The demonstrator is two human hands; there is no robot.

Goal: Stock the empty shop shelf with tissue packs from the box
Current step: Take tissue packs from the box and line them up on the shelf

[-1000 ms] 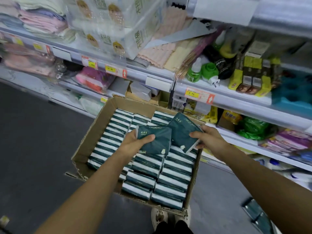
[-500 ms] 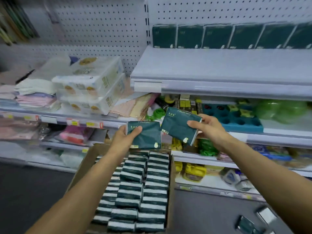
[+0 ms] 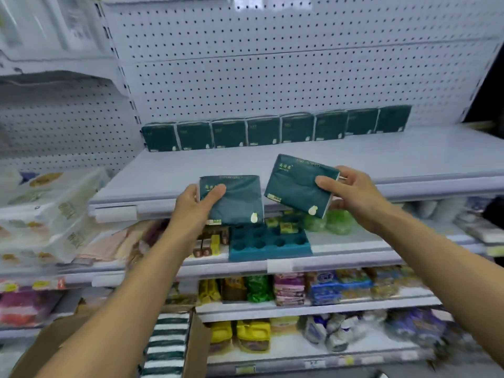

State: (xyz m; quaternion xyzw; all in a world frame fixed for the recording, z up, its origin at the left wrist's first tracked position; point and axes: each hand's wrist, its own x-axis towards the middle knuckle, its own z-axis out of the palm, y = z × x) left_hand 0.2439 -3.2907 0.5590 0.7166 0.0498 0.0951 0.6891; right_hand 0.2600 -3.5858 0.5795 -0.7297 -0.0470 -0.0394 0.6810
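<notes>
My left hand (image 3: 195, 207) grips a dark green tissue pack (image 3: 237, 201) by its left edge, held just in front of the grey shelf's (image 3: 272, 165) front lip. My right hand (image 3: 351, 197) grips a second green tissue pack (image 3: 294, 184), tilted, a little higher and over the shelf's front. A row of several matching packs (image 3: 275, 129) stands upright along the back of that shelf against the pegboard. The cardboard box (image 3: 196, 347) with more packs (image 3: 166, 345) shows at the bottom, partly hidden by my left forearm.
Below the shelf sits a teal tray (image 3: 270, 242) with round holes, green bags and small boxes. Lower shelves hold assorted packaged goods. Large clear-wrapped tissue bundles (image 3: 51, 214) stack at the left. A pegboard wall (image 3: 272, 64) backs the shelf.
Both hands have lifted their packs from the box up to the level of the grey shelf. My view has tilted upward, so the box dropped to the bottom edge.
</notes>
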